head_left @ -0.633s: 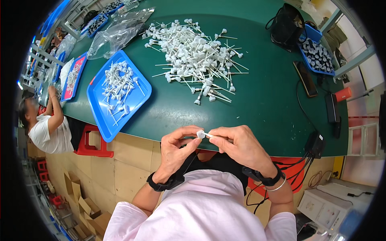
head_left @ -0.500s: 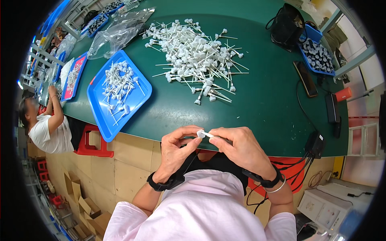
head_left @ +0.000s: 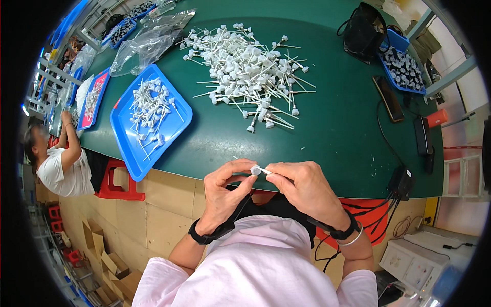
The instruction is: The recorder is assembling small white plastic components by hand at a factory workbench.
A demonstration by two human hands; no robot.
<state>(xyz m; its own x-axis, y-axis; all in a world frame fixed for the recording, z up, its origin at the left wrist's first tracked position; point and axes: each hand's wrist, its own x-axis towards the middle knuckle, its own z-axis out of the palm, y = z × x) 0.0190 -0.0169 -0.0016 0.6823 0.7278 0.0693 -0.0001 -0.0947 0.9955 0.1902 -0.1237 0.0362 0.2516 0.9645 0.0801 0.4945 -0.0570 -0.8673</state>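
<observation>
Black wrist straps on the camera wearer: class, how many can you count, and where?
2: one black wrist strap on the wrist of the left hand, a second strap on that of the right hand. Both wrists show, so none seems hidden.

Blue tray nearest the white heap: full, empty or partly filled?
Partly filled: white pieces lie in the tray, with bare blue showing around them.

A workshop is showing: a green worktable [head_left: 337, 138] is bearing a heap of white stemmed parts [head_left: 250, 66], a blue tray [head_left: 176, 124] on the left is holding more, metal framing [head_left: 450, 81] is rising on the right, and a co-worker [head_left: 62, 169] is working farther left.
</observation>
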